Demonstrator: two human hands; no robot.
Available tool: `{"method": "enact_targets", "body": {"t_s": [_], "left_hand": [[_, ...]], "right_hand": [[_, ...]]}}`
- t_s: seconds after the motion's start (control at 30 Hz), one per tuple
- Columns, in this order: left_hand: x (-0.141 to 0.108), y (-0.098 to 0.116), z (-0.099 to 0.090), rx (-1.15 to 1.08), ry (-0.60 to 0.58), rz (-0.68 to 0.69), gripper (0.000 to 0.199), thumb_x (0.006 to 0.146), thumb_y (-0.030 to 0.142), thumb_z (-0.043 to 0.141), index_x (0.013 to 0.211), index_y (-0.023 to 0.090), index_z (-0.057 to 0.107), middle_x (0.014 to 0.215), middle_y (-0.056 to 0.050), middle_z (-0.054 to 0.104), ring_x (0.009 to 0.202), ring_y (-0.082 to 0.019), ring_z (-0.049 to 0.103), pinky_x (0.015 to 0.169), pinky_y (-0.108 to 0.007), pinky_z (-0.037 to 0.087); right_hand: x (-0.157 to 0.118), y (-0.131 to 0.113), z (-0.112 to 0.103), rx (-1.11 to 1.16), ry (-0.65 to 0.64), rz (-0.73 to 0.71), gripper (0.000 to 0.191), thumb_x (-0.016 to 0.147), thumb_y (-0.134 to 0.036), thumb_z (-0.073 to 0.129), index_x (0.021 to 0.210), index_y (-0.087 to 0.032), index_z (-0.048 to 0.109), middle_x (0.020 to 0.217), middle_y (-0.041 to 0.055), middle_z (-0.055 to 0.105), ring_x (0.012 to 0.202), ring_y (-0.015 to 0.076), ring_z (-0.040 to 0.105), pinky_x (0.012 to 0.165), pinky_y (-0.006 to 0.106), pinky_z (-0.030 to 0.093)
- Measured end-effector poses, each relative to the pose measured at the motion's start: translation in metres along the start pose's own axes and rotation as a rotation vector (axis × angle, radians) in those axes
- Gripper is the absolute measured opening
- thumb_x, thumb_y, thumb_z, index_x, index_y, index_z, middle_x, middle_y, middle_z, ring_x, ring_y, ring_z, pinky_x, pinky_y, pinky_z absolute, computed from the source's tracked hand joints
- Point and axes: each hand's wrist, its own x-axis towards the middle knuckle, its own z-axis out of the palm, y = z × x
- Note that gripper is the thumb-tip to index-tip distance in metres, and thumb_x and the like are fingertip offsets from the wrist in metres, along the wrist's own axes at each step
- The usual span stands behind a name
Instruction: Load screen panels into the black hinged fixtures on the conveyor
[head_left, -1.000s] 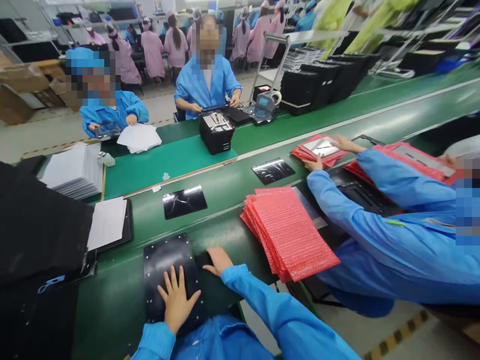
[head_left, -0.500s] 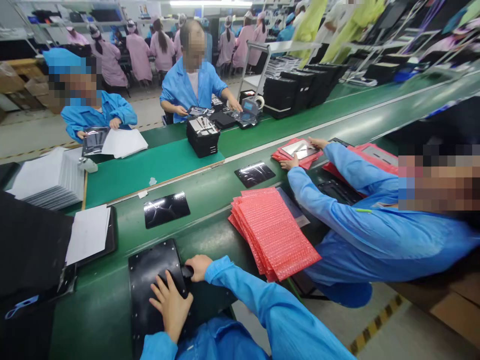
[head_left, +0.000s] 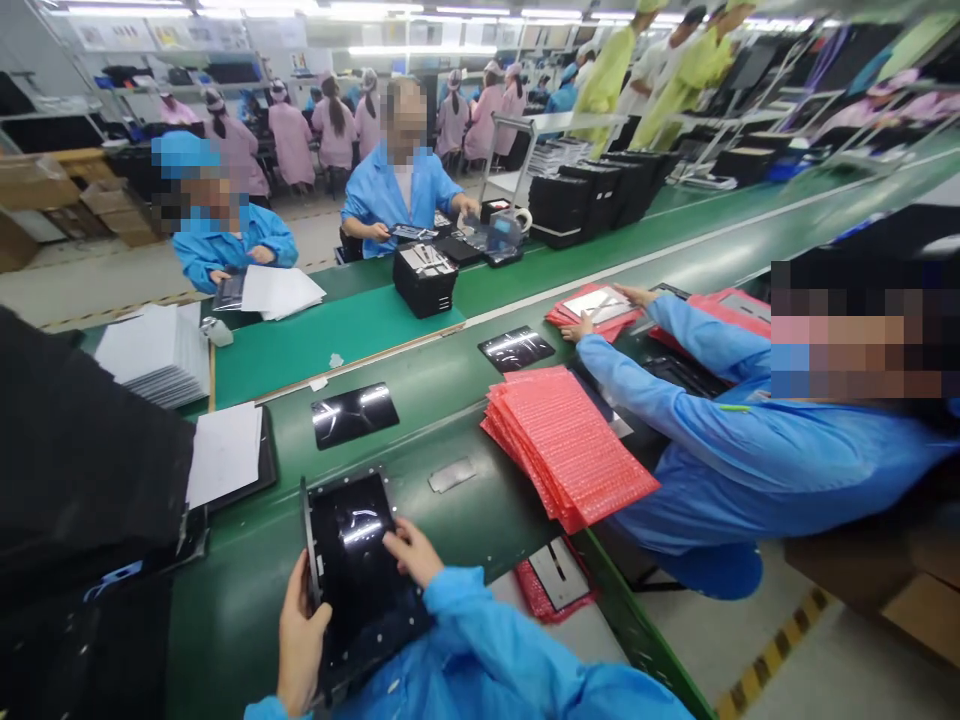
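Note:
A black fixture (head_left: 379, 645) with small bright studs along its edges lies at the near edge of the green bench. A glossy black panel (head_left: 356, 570) sits in it, reflecting the ceiling lights. My left hand (head_left: 301, 630) grips the raised left side of the fixture, thumb on its inner edge. My right hand (head_left: 414, 552) touches the panel's right edge with bent fingers. A small grey plate (head_left: 452, 475) rests on the bench beyond the fixture. Another black panel (head_left: 355, 415) lies farther up the bench.
Red bubble bags (head_left: 570, 445) are stacked to the right, beside a person in blue (head_left: 690, 440). White sheets (head_left: 225, 455) and a black sheet-like cover (head_left: 82, 440) stand left. A third panel (head_left: 516, 349) lies mid-bench. Two people in blue work across the bench.
The fixture's plain black top is no longer seen; a glossy panel shows there. My left hand has moved to its left side, my right hand to the panel. The grey plate has come into view.

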Motion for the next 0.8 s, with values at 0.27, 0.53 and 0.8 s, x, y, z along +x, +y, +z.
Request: {"method": "enact_targets", "body": {"t_s": [0.27, 0.53, 0.8], "left_hand": [[0.038, -0.028, -0.123, 0.013, 0.171, -0.201, 0.07, 0.071, 0.026, 0.055, 0.137, 0.009, 0.038, 0.136, -0.017, 0.049, 0.128, -0.03, 0.044, 0.108, -0.04, 0.036], [-0.005, 0.002, -0.089, -0.574, -0.065, -0.377, 0.069, 0.051, 0.041, 0.081, 0.112, 0.015, 0.06, 0.119, -0.017, 0.062, 0.122, -0.034, 0.049, 0.106, -0.045, 0.037], [-0.051, 0.032, -0.124, -0.349, 0.575, -0.135, 0.057, 0.053, 0.055, 0.078, 0.09, 0.013, 0.068, 0.087, -0.01, 0.072, 0.094, -0.03, 0.066, 0.091, -0.042, 0.051]], "right_hand": [[0.012, -0.079, 0.012, -0.241, 0.061, -0.023, 0.028, 0.085, -0.041, 0.051, 0.099, -0.017, 0.058, 0.095, 0.0114, 0.064, 0.097, 0.0261, 0.06, 0.082, 0.036, 0.043], [0.005, -0.092, 0.012, 0.281, -0.412, -0.351, 0.061, 0.076, -0.071, 0.041, 0.107, -0.02, 0.057, 0.111, 0.0115, 0.063, 0.101, 0.026, 0.058, 0.082, 0.039, 0.044], [0.148, -0.109, -0.048, 0.138, 0.18, -0.093, 0.056, 0.065, -0.054, 0.069, 0.103, -0.014, 0.06, 0.138, 0.0207, 0.041, 0.136, 0.0388, 0.019, 0.109, 0.057, 0.013]]}}
